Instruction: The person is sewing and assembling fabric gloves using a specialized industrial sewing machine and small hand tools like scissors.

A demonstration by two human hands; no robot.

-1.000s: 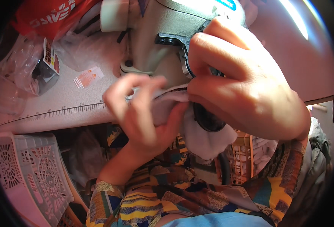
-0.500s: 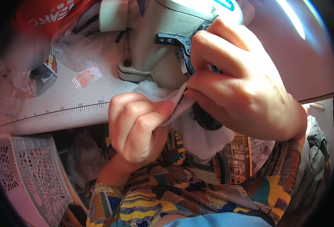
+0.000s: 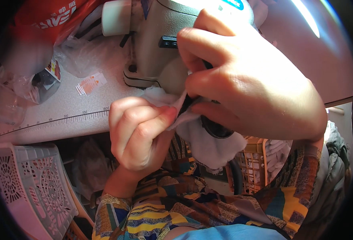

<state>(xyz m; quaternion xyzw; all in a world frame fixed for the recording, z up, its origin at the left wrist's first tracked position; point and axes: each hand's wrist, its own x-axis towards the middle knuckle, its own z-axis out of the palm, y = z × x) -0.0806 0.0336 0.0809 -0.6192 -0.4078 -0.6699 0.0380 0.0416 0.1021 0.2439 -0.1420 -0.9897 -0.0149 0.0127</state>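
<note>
A soft white cloth (image 3: 212, 148) with a dark stitched-looking edge hangs in front of a beige industrial sewing machine (image 3: 176, 28). My left hand (image 3: 138, 132) is closed, pinching the cloth's edge between thumb and fingers. Just to its right, my right hand (image 3: 240, 80) is bent over the front of the machine, its thumb and forefinger closed on the same edge. That hand hides most of the machine's working end. Below my right fingers shows a black round machine part (image 3: 217, 127). More of the cloth lies bunched against the machine base, behind my left hand.
A printed ruler scale (image 3: 52, 122) runs along the front of the worktable (image 3: 20, 134). Small labels (image 3: 91, 83), clear plastic packaging and a red bag (image 3: 60, 16) lie at the left. A pale plastic basket (image 3: 48, 184) stands lower left, an orange-brown crate (image 3: 253, 164) lower right.
My right hand has shifted left and turned its knuckles over, covering the dark bracket's end. My left hand has moved slightly left with the cloth edge, and a darker gap shows between the fingertips.
</note>
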